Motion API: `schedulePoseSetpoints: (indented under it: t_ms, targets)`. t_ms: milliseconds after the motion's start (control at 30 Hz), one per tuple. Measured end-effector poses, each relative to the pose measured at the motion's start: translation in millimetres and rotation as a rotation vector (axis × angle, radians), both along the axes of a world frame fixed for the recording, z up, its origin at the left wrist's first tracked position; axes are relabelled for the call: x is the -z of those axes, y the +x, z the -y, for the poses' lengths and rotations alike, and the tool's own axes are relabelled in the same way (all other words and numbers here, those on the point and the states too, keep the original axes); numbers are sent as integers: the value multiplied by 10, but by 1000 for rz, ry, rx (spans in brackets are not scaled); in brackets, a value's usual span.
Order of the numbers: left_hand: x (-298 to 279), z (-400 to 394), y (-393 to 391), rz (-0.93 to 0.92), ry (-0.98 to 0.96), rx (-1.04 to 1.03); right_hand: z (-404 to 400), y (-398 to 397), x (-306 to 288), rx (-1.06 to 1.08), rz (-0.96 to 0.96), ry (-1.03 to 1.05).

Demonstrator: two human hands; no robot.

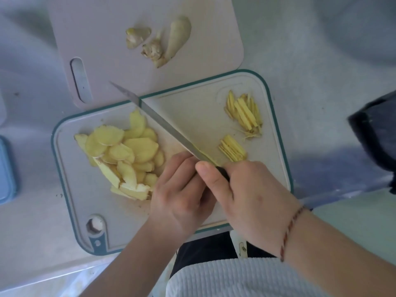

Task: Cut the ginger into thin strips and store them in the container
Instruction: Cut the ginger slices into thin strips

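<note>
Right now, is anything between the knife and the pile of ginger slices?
Only the left hand sits between the knife and the ginger slices, steadying what is being cut; the board beside them looks bare.

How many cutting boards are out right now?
2. The teal-rimmed board lies nearest the person, holding slices and strips. The pink board lies behind it, holding ginger scraps; its near edge looks tucked under the teal one.

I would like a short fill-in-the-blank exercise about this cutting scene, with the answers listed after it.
1. The right hand grips the ____.
2. The pile of ginger slices lies on the ____-rimmed cutting board.
3. The uncut ginger pieces lie on the ____ board.
4. There are ____ heaps of cut strips.

Answers: knife; teal; pink; two
</note>
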State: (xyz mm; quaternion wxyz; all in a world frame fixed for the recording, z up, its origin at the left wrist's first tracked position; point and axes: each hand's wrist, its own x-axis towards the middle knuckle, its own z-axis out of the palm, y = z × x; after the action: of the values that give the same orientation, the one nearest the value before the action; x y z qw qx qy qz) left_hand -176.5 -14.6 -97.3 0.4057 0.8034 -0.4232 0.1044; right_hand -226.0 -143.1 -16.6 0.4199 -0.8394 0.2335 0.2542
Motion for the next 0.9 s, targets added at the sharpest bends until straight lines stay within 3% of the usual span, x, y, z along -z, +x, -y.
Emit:
schedulePoseSetpoints:
  t_ms: [267,633,900]
  targets:
    - [-13,3,-14,15,122,-48,118,-394,-172,49,-45,-18]
    - [-17,-19,-22,21,117,-25,82,-501,-150,91,-69,17]
    - [10,-24,-14,25,73,-27,18,-91,-37,24,-27,6]
